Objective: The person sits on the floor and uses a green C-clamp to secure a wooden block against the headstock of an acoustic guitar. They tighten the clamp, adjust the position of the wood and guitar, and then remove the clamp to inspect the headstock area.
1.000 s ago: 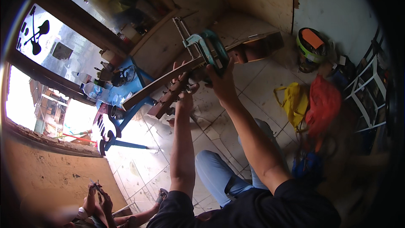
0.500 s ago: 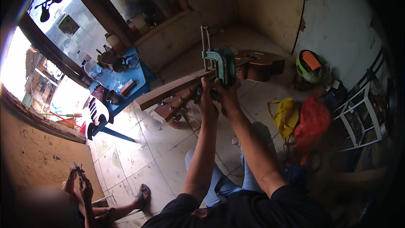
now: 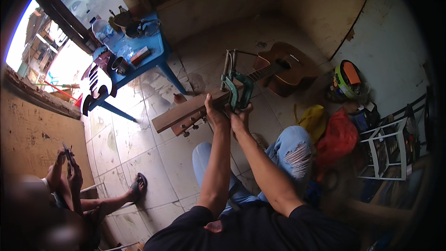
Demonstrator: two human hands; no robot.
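Observation:
An acoustic guitar point(image 3: 304, 72) with a brown body lies at an angle, its neck running toward my hands. A flat wooden board point(image 3: 179, 110) lies along the headstock point(image 3: 188, 124), whose tuning pegs stick out on the near side. Two green C-clamps point(image 3: 245, 86), seemingly side by side, straddle the board and neck, screw ends up. My left hand point(image 3: 217, 114) is wrapped round the board and headstock, thumb on top. Just right of it, my right hand point(image 3: 240, 118) grips the lower end of the clamps. Its fingertips are partly hidden.
A blue table point(image 3: 160, 49) with bottles and a cup stands at the back left. At lower left sits another person, whose hands point(image 3: 69, 165) hold a thin tool. Right of my knee lie yellow point(image 3: 312, 121) and red bags point(image 3: 338, 135), a helmet point(image 3: 348, 78) and a white rack point(image 3: 388, 151).
The board and headstock, apart at their ends before, now lie close together. The clamps have come lower and tilted, and both hands have moved down with them. My view has shifted.

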